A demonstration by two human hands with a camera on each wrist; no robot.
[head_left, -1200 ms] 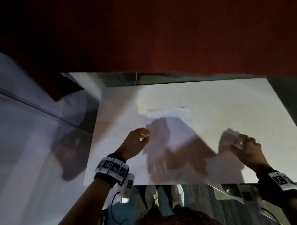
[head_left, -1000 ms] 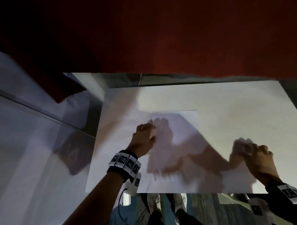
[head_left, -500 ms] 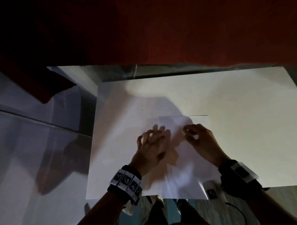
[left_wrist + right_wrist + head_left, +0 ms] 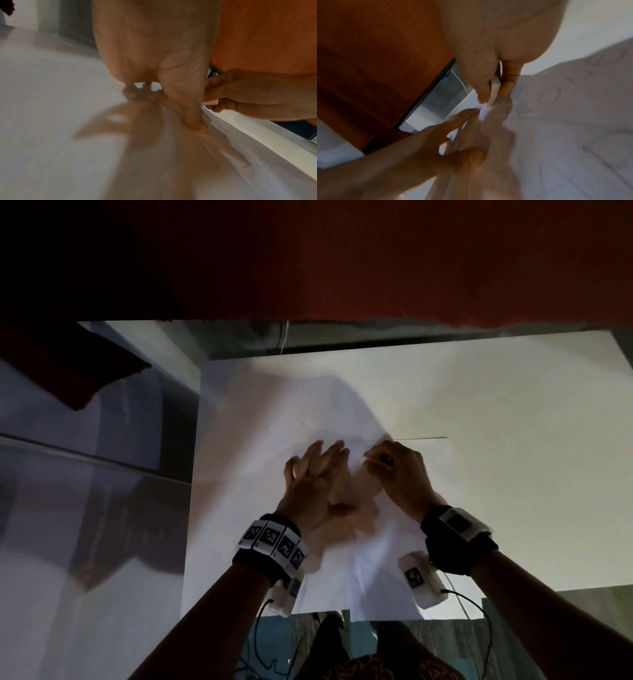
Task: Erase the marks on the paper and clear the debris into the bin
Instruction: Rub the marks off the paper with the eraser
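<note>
A white paper sheet [image 4: 433, 463] with faint pencil marks [image 4: 549, 96] lies on a large white board. My left hand [image 4: 318, 470] presses flat on the sheet with straight, spread fingers; its thumb [image 4: 197, 121] pushes into the paper. Just to its right, my right hand [image 4: 383, 460] pinches a small white eraser [image 4: 494, 92] between thumb and fingers, with the eraser's tip down on the paper near the sheet's far edge. From the left wrist view the eraser [image 4: 211, 103] peeks out of the right hand. More pencil marks [image 4: 247, 169] show near the sheet's edge.
The white board [image 4: 513, 422] covers most of a glass tabletop [image 4: 102, 508] and runs off to the right. A red-brown surface [image 4: 342, 268] rises behind the table. A dark red object [image 4: 85, 378] juts in at the left. Cables hang from both wrists.
My right hand came in from the board's right side to the paper's far edge, beside the left hand. The left hand went from curled to flat on the sheet.
</note>
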